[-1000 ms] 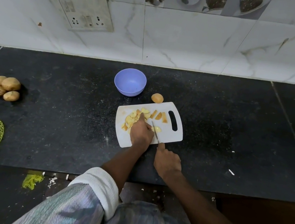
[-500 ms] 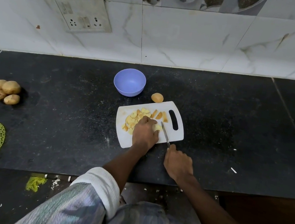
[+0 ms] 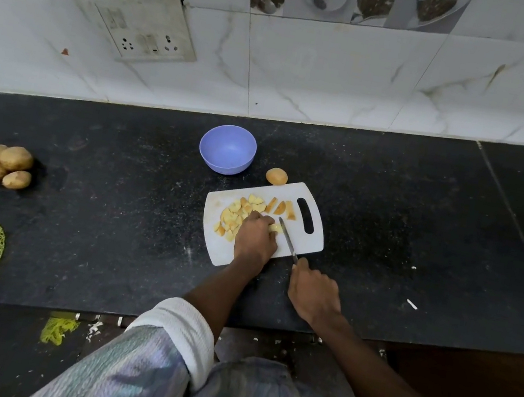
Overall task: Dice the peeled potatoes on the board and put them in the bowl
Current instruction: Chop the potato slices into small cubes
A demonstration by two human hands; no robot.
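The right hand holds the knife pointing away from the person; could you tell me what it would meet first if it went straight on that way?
Probably the potato wedges beyond the knife tip in the right hand, though depth is unclear.

A home kitchen: black stone counter (image 3: pixel 393 192), marble-look wall tiles (image 3: pixel 308 78), a switch socket plate (image 3: pixel 140 25), raw potatoes (image 3: pixel 6 166).
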